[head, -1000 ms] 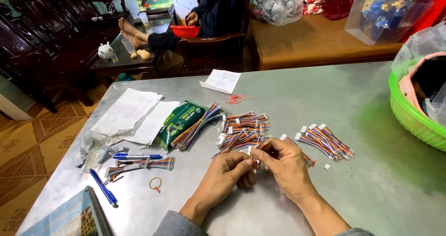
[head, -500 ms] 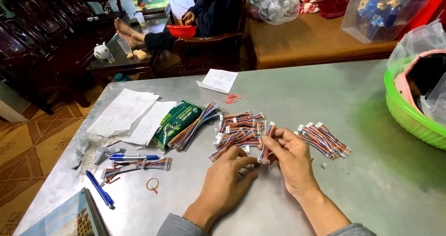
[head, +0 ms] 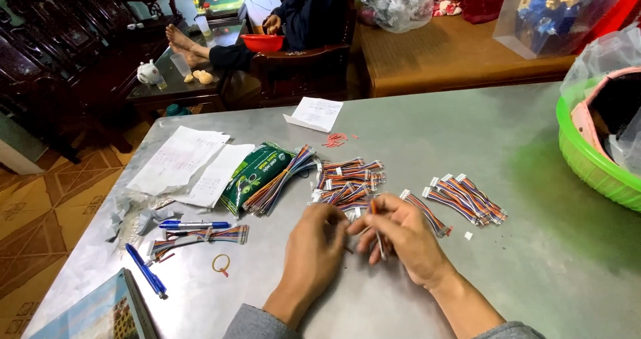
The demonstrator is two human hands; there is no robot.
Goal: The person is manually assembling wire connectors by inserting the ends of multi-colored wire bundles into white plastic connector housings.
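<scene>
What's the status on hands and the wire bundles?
Left hand and right hand together, pinching a small multicoloured wire harness over the grey metal table. Loose harness pile just ahead; nothing blocking.

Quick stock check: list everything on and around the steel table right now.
wire bundles: several, multicoloured, table middle
green packet: one, left of bundles
paper sheets: several, white, table left
pens: two, blue, front left
rubber band: one, near pens
basket: one, green, right edge
seated person: one, behind table
left hand: pinching wires
right hand: holding a wire bundle
</scene>
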